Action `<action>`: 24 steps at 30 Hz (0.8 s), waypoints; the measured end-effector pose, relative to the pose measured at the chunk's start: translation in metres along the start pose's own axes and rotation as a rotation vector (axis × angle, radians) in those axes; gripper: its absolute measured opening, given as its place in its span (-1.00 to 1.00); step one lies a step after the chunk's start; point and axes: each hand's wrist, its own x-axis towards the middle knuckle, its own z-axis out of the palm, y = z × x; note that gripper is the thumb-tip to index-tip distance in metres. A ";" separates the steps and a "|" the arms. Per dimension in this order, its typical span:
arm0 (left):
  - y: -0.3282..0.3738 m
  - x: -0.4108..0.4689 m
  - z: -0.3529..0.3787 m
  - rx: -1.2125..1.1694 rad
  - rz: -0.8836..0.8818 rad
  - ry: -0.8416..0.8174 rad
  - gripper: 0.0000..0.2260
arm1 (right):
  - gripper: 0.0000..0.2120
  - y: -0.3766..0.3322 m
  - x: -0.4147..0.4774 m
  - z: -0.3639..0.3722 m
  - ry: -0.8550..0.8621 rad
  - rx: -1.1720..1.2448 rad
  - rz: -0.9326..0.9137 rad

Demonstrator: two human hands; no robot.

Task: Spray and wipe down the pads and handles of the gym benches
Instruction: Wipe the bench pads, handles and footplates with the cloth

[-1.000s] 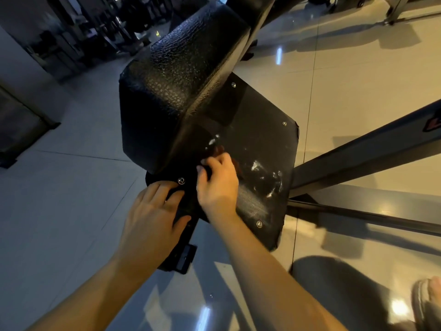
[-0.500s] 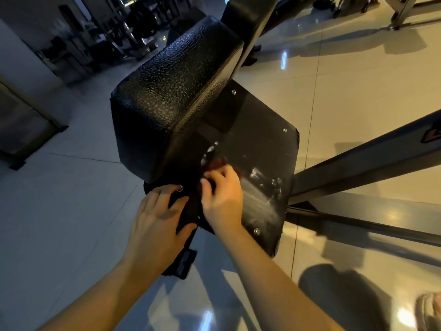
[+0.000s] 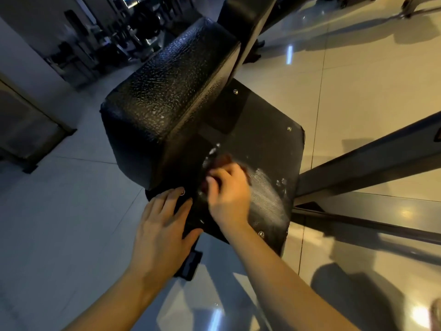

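A black textured bench pad (image 3: pixel 162 115) fills the middle of the view, tilted up. Behind it a flat black backing board (image 3: pixel 269 130) with screws carries wet white spray streaks (image 3: pixel 265 192). My right hand (image 3: pixel 229 194) is shut on a dark reddish cloth (image 3: pixel 224 161), most of it hidden under the fingers, and presses it on the board beside the pad. My left hand (image 3: pixel 164 225) lies flat and open on the board's lower left corner, its thumb hooked over the edge.
Dark metal frame bars (image 3: pixel 372 161) run out to the right from under the board. Glossy tiled floor (image 3: pixel 66 223) surrounds the bench. Gym machines (image 3: pixel 114 41) stand in the dim back left. A shoe tip (image 3: pixel 435 314) shows at the bottom right.
My right hand with the cloth has slid a little to the right and down across the board, smearing the spray. My left hand stays on the corner.
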 end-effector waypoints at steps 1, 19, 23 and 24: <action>-0.001 0.000 0.000 0.000 0.015 0.011 -0.45 | -0.87 -0.005 0.021 0.008 -0.048 -0.005 -0.097; 0.007 0.000 0.001 0.055 -0.018 -0.019 -0.43 | -0.83 0.025 0.081 0.000 -0.043 -0.099 -0.124; 0.010 -0.001 0.004 0.040 -0.020 0.004 -0.42 | -0.80 0.100 0.034 -0.046 0.032 -0.207 0.265; 0.009 -0.002 0.005 0.040 -0.018 0.010 -0.42 | -0.82 0.108 0.010 -0.057 0.071 -0.209 0.360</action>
